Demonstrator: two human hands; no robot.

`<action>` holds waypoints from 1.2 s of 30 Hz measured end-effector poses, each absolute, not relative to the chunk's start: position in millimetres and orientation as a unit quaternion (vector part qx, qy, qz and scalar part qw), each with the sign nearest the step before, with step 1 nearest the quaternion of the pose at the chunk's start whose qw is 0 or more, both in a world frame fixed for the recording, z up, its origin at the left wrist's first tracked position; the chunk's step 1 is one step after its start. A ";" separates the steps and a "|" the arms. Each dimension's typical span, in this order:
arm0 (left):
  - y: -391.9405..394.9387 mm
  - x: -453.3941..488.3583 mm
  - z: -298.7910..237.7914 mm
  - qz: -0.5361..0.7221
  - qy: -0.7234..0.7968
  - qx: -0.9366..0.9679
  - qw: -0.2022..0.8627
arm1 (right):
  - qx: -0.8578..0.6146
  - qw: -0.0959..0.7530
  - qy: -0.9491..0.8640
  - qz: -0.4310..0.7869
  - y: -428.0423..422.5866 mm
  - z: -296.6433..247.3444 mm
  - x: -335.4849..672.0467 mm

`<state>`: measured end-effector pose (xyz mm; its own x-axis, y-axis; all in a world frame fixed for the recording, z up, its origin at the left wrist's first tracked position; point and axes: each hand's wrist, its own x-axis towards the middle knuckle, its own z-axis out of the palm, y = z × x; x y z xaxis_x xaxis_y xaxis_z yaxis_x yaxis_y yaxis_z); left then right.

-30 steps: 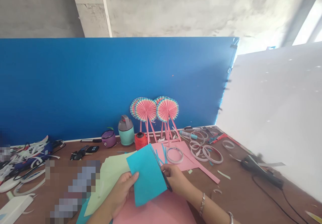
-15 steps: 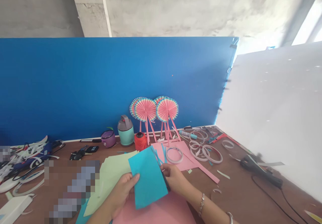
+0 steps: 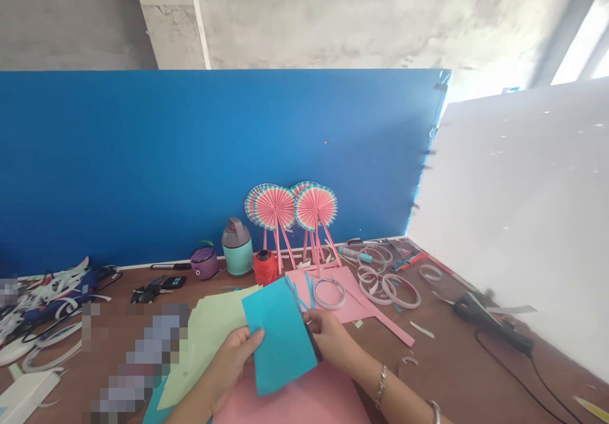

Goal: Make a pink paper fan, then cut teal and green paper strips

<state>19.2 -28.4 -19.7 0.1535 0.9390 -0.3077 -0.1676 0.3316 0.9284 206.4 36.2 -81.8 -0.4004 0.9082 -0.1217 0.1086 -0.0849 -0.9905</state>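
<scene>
A teal paper sheet point(image 3: 278, 335) is held up over the brown table. My left hand point(image 3: 233, 364) pinches its left edge, thumb on top. My right hand point(image 3: 330, 338) is closed on black scissors point(image 3: 311, 341) at the sheet's right edge; the blades are mostly hidden behind the paper. Thin teal strips point(image 3: 297, 291) hang off the sheet's upper right corner. A pink sheet point(image 3: 295, 405) lies under both hands, and a pale green sheet point(image 3: 209, 329) lies to the left.
Pink paper fans point(image 3: 290, 211) lean on the blue board point(image 3: 190, 157). Beside them stand a teal jar point(image 3: 236, 249), a purple pot point(image 3: 204, 262) and red thread point(image 3: 265, 266). Tape rings point(image 3: 380, 281) and a glue gun point(image 3: 490, 322) lie right. Paper scraps point(image 3: 52, 297) pile left.
The teal sheet and both hands have shifted slightly; otherwise nothing has visibly changed.
</scene>
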 end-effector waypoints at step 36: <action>-16.9 -0.2 -31.5 0.505 0.489 0.361 0.612 | -0.422 0.282 -0.584 0.633 29.5 -60.1 211.6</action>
